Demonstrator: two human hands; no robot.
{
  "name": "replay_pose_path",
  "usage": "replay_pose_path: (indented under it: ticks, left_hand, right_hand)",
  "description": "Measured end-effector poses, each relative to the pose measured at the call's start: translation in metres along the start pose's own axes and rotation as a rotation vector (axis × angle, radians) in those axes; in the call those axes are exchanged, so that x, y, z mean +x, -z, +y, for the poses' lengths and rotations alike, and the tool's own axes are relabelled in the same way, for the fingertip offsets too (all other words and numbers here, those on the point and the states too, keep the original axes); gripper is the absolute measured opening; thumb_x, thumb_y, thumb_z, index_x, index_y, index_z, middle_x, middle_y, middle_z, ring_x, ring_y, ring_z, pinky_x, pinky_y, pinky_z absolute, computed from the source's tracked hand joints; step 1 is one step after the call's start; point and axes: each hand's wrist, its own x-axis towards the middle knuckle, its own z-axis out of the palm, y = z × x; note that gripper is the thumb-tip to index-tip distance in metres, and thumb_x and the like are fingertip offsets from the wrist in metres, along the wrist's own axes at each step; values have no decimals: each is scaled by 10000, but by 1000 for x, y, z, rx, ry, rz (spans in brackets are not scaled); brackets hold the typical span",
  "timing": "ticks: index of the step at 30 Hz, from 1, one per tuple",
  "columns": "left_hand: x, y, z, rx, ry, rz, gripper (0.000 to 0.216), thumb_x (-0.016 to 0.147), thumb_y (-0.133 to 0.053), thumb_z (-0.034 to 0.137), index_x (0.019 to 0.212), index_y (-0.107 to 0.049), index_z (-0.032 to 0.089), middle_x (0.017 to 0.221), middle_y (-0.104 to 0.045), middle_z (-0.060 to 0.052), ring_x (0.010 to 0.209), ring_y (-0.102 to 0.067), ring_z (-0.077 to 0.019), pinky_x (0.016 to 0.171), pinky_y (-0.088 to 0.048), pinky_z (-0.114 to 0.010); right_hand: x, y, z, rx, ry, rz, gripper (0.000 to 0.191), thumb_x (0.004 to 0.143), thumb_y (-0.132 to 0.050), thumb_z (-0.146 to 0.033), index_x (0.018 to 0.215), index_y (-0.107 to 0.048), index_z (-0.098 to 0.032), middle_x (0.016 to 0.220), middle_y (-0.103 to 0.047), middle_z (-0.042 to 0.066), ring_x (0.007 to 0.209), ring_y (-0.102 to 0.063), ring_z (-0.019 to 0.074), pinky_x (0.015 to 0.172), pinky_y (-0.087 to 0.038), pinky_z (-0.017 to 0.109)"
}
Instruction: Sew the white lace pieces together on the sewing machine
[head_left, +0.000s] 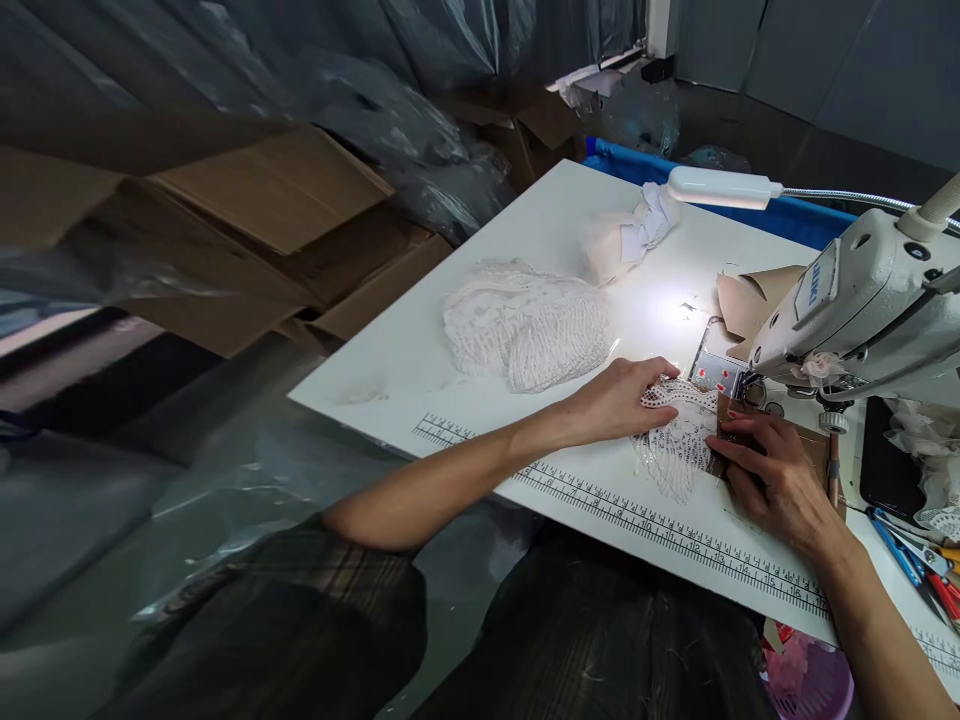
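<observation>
A piece of white lace [681,440] with a dotted scalloped band lies on the sewing table, beside the presser foot of a white sewing machine [862,300]. My left hand [634,400] is closed on the lace's left end, the band between thumb and fingers. My right hand [776,480] lies palm down at its right edge, fingers stretched out and apart, fingertips touching the lace and a brown plate [806,445]. Further left on the table rests a bundle of white lace pieces [529,325].
Behind the bundle lies a pale wrapped roll [626,238]. A white lamp [724,187] lights the needle area. Scissors [911,560] and a dark phone-like slab [891,460] lie at the right. Cardboard boxes [277,190] stand left of the table; a pink basket [814,680] sits below.
</observation>
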Motion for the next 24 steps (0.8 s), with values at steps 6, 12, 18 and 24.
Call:
replay_pose_path:
  ticks: [6, 12, 18, 24]
  left_hand:
    - [-1, 0, -1, 34, -16, 13, 526, 805, -647, 378, 1271, -605, 138, 868, -700, -68, 784, -661, -195, 696, -516, -307]
    - [4, -6, 0, 372, -400, 280, 274, 941, -515, 353, 1049, -698, 181, 979, -681, -86, 768, -619, -169, 506, -390, -240]
    - [30, -15, 2, 730, -1020, 86, 252, 995, -454, 265, 987, -677, 148, 1048, -701, -97, 844, -608, -182, 683, -453, -318]
    - [37, -13, -2, 844, -1039, 7, 337, 996, -467, 374, 1103, -652, 113, 1205, -668, -128, 865, -592, -211, 717, -409, -350]
  right_hand:
    - [0, 0, 0, -9, -4, -1, 320, 895, -486, -146, 1081, -725, -252, 1052, -667, 78, 1054, -577, 246, 890, -522, 456]
    - [0, 0, -2, -34, -11, -15, 318, 892, -491, -162, 1085, -727, -249, 1066, -674, 83, 1042, -580, 247, 886, -527, 471]
    - [-1, 0, -2, -62, 3, 9, 314, 886, -497, -154, 1081, -731, -230, 1072, -647, 106, 1038, -574, 251, 864, -543, 477]
    - [-3, -4, -3, -52, -45, -7, 335, 878, -503, -162, 1116, -720, -257, 1106, -585, 116, 1062, -569, 250, 876, -542, 479]
